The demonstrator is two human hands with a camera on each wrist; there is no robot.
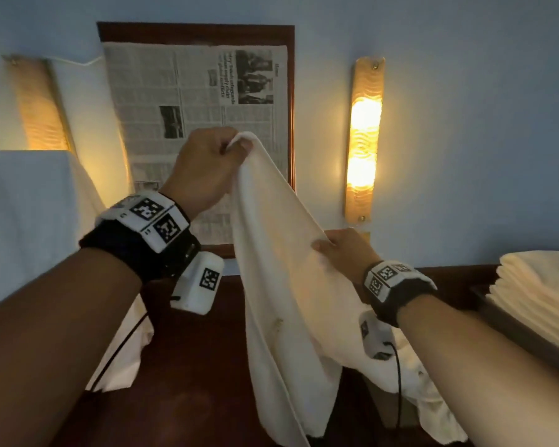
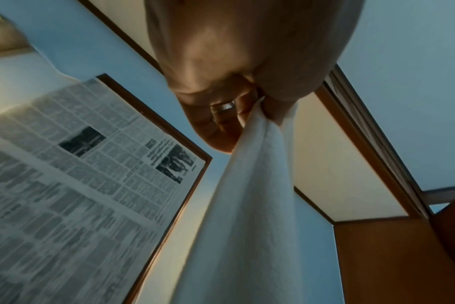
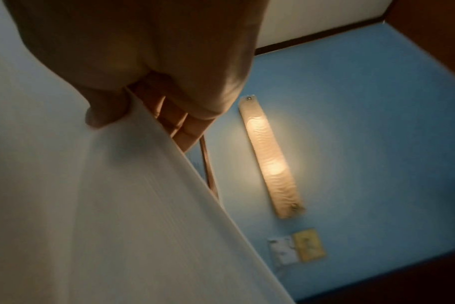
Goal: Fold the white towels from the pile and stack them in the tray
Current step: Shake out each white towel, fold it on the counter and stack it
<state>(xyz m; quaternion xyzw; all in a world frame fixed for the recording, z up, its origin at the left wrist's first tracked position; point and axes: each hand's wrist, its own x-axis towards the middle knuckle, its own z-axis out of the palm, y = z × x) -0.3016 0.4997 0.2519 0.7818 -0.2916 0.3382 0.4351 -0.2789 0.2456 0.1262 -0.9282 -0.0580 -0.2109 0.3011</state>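
A white towel (image 1: 281,285) hangs in the air in front of me, over the dark wooden table (image 1: 194,366). My left hand (image 1: 207,166) is raised high and pinches the towel's top corner; the left wrist view shows the cloth (image 2: 247,205) bunched between thumb and fingers. My right hand (image 1: 339,250) is lower and to the right, pinching the towel's edge (image 3: 117,185) with the thumb in front. Loose white towels (image 1: 426,391) lie in a pile under the right wrist. Folded towels (image 1: 542,291) are stacked in a dark tray (image 1: 523,333) at the right.
A framed newspaper (image 1: 197,124) hangs on the blue wall behind the towel. A lit wall lamp (image 1: 365,140) glows to its right, another lamp (image 1: 39,104) at the left. White cloth (image 1: 29,208) drapes over something at the left.
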